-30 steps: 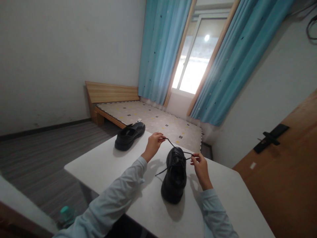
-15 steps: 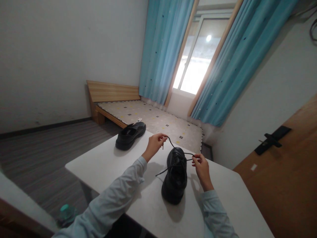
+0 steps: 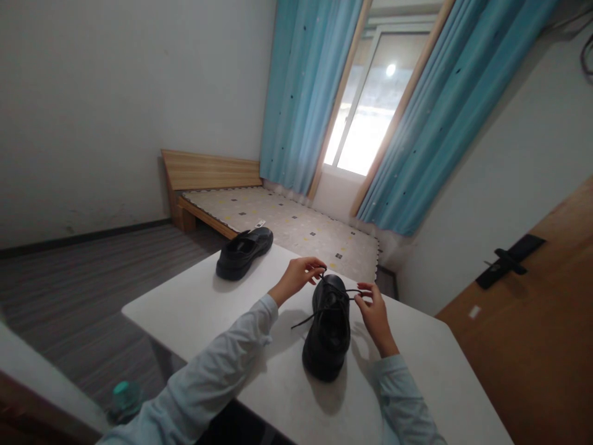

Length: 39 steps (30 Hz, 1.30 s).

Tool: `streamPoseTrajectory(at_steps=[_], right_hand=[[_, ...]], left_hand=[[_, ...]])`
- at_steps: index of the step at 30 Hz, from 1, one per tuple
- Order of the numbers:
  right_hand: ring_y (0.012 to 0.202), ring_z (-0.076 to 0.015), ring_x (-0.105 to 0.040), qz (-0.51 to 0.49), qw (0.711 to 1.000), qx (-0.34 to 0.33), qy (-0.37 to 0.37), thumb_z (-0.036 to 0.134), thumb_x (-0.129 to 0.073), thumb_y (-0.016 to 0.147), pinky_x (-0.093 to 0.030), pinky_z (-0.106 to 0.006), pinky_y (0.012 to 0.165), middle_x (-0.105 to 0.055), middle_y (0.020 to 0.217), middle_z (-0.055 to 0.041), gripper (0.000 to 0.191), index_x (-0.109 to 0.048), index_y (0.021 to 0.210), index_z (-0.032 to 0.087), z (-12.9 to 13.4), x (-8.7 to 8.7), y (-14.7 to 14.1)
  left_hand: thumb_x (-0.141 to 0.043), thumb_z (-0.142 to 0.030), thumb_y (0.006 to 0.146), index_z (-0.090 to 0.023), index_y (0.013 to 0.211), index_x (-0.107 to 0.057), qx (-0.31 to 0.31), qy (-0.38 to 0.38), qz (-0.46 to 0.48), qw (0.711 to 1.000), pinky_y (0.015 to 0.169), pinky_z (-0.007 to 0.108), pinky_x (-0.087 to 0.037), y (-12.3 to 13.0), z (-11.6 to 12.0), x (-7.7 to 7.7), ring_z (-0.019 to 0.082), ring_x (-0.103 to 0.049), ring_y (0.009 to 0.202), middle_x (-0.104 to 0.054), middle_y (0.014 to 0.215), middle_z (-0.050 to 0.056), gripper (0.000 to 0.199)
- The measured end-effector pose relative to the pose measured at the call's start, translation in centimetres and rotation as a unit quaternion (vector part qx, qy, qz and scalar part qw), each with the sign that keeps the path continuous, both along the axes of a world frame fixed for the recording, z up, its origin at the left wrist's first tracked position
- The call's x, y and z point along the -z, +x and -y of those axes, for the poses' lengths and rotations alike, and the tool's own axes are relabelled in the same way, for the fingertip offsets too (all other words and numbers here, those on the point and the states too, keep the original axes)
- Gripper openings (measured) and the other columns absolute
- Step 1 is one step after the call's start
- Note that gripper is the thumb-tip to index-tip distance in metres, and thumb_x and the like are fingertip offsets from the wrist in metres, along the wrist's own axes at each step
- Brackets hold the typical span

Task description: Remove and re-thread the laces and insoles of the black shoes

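A black lace-up shoe [image 3: 326,334] stands on the white table [image 3: 278,389], its toe pointing away from me. At the upper left of the shoe, my left hand [image 3: 301,275] pinches a shoelace [image 3: 323,274] close above the toe. My right hand [image 3: 374,312], to the right of the shoe, has its fingers closed on a loop of lace drawn out sideways. Another lace end [image 3: 302,322] hangs loose over the shoe's left side. A second black shoe [image 3: 244,252] sits near the table's far left edge, apart from both hands.
Beyond the table is a bed [image 3: 296,216] with a wooden headboard [image 3: 213,170]. A brown door [image 3: 532,321] with a black handle stands at the right. A bottle with a green cap [image 3: 121,388] is on the floor at lower left.
My left hand has moved right and slightly down, closer to the shoe, and the lace it holds has slackened. My right hand has shifted slightly left toward the shoe.
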State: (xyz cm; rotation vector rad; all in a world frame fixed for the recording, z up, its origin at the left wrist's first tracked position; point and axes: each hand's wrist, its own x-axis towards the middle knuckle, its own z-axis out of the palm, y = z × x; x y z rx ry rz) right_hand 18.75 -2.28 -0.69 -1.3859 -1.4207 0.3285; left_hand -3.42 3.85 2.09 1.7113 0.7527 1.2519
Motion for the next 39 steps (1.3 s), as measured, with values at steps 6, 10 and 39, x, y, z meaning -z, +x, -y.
streamPoseTrajectory(at_steps=[6, 10, 39], right_hand=[[0.088, -0.0211, -0.055, 0.026, 0.999, -0.028, 0.025, 0.034, -0.056, 0.076, -0.050, -0.036, 0.071, -0.056, 0.103, -0.0085, 0.025, -0.058, 0.095, 0.020, 0.4, -0.5, -0.4], [0.092, -0.0214, -0.054, 0.050, 0.997, -0.054, 0.035, 0.037, -0.056, 0.078, -0.049, -0.035, 0.073, -0.054, 0.102, -0.0077, 0.023, -0.062, 0.093, 0.021, 0.6, -0.8, -0.5], [0.118, -0.0261, -0.042, 0.137, 0.987, -0.084, -0.012, 0.043, -0.041, 0.088, -0.029, -0.045, 0.104, -0.051, 0.123, -0.0079, 0.037, -0.073, 0.091, 0.026, 0.3, 0.0, -1.6]], left_hand=[[-0.064, -0.028, 0.074, -0.014, 0.087, -0.069, -0.014, 0.051, -0.038, 0.998, 0.052, 0.020, -0.055, -0.2, -0.2, 0.2, 0.010, -0.061, 0.058, -0.067, 0.075, 0.003, 0.019], [-0.065, -0.027, 0.072, -0.014, 0.085, -0.069, -0.001, 0.062, -0.030, 0.998, 0.055, 0.022, -0.055, -0.2, -0.2, 0.3, 0.012, -0.062, 0.064, -0.067, 0.077, 0.004, 0.019], [-0.054, -0.006, 0.072, -0.015, 0.084, -0.070, 0.019, 0.089, -0.143, 0.986, 0.064, 0.020, -0.049, -0.5, 0.3, -0.3, 0.011, -0.064, 0.063, -0.070, 0.072, 0.003, 0.022]])
